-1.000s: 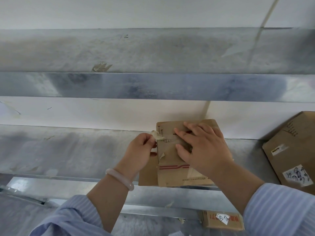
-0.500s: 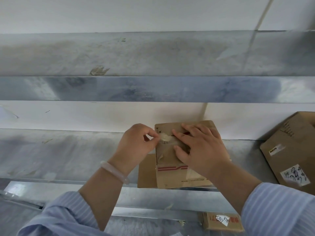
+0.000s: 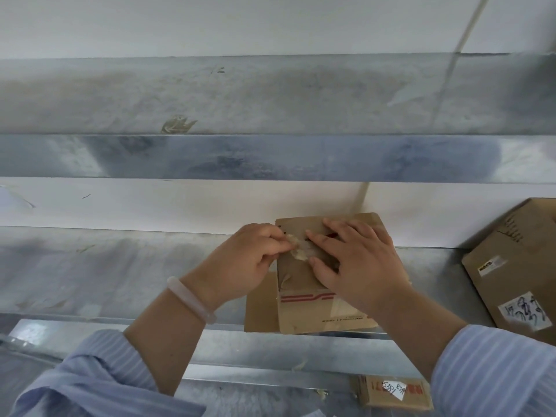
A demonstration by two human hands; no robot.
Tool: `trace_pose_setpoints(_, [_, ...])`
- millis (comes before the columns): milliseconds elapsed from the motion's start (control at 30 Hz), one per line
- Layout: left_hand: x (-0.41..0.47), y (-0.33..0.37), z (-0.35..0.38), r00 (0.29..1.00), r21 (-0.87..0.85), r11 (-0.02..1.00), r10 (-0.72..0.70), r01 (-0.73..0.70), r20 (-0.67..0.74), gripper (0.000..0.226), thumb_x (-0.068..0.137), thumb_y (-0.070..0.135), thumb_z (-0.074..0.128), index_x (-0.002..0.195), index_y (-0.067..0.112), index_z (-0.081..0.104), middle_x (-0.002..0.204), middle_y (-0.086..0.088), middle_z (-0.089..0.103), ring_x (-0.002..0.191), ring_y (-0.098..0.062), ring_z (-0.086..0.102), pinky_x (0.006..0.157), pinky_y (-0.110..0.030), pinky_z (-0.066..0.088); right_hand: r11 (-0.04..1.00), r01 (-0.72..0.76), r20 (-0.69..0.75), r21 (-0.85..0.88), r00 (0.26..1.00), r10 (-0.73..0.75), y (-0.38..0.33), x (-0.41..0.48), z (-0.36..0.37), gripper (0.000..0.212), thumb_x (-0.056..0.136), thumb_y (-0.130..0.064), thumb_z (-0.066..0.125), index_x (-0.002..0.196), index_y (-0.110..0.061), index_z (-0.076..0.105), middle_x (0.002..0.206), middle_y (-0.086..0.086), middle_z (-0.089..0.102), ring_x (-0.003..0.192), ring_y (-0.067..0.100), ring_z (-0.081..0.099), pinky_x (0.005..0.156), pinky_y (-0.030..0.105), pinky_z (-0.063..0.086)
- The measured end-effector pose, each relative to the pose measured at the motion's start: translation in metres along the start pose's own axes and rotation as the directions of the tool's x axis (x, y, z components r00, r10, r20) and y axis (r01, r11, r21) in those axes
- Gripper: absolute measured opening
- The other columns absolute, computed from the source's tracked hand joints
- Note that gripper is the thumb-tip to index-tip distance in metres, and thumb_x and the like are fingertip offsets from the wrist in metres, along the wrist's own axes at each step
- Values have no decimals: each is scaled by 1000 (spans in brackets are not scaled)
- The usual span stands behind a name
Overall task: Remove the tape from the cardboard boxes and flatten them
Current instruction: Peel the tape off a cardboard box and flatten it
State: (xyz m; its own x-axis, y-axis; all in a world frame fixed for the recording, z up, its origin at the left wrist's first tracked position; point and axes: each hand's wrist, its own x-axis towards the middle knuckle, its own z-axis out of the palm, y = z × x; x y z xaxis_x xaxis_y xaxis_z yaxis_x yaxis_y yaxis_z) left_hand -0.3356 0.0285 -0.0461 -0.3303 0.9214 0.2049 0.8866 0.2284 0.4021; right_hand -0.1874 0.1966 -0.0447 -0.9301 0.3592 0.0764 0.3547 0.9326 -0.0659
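Right hand (image 3: 358,266) flat, fingers spread wide, pins small box (image 3: 316,308) on metal shelf (image 3: 120,275) — braces it. Left hand (image 3: 243,263) pinches tape scrap (image 3: 296,246) to peel.

Light blue pinstriped shirt sleeves (image 3: 493,374), cuffs pushed up forearms; pale translucent bangle (image 3: 191,299) on left wrist.

Metal shelf (image 3: 120,272) carries small box (image 3: 304,302) at front edge, larger box (image 3: 517,266) far right, both resting on it.
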Motion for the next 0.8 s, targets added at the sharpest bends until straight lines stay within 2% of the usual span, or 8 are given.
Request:
trace_pose_setpoints(100, [-11,7,-2,978,-314,939,-181,140,-105,36,92,13,60,121,35,61,114,14,60,108,-1,56,88,-15,48,1000,-1,-4,6,1000,1,0,-1,-1,63,85,-70,15,141,-52,37,151,-16,37,136,15,33,114,39,22])
trace_pose_setpoints(200, [-22,13,13,874,-532,793,-450,297,-183,28,84,20,71,102,38,59,112,12,59,99,-2,62,83,-24,55,1000,-6,-2,12,1000,6,0,-1,-3,64,84,-71,13,141,-53,36,151,-17,36,136,15,33,114,39,22])
trace_pose_setpoints(300, [-23,23,30,776,-737,507,-629,448,39,35,88,25,67,120,31,56,123,7,61,102,-8,64,92,-35,53,1000,-3,10,15,1000,3,0,0,-3,63,84,-70,14,142,-53,34,152,-16,35,137,14,31,115,39,22])
trace_pose_setpoints(367, [-22,35,35,784,-806,401,-609,435,121,22,96,21,55,107,39,63,105,12,72,95,-8,68,90,-34,54,1000,-5,13,18,1000,5,-1,0,-4,63,85,-70,14,142,-53,35,153,-16,35,137,15,31,114,40,23])
trace_pose_setpoints(467, [-21,41,36,779,-814,432,-626,388,39,46,97,12,51,87,52,70,93,16,74,94,-9,69,89,-34,53,1000,-11,25,21,1000,10,-1,0,-5,64,84,-70,14,141,-53,36,153,-16,35,137,14,31,114,40,23])
trace_pose_setpoints(633, [-21,37,37,717,-756,502,-694,419,-63,33,91,14,61,115,36,66,96,17,72,91,-1,67,85,-21,52,999,-9,22,33,1000,8,-2,-1,-7,65,83,-70,12,141,-53,37,152,-16,35,137,14,32,114,39,23])
trace_pose_setpoints(733, [-18,42,36,738,-718,556,-669,418,-89,35,94,13,54,115,39,63,101,20,67,94,2,63,81,-15,48,999,-13,26,53,1000,11,-4,0,-9,65,84,-70,12,142,-53,35,154,-16,33,139,13,28,116,38,19])
trace_pose_setpoints(800, [-14,41,36,747,-675,596,-658,436,-99,37,95,12,50,123,36,58,110,17,64,97,1,61,81,-16,48,993,-19,54,118,998,13,-3,3,-11,55,91,-66,24,142,-52,35,156,-17,28,143,12,22,118,35,12])
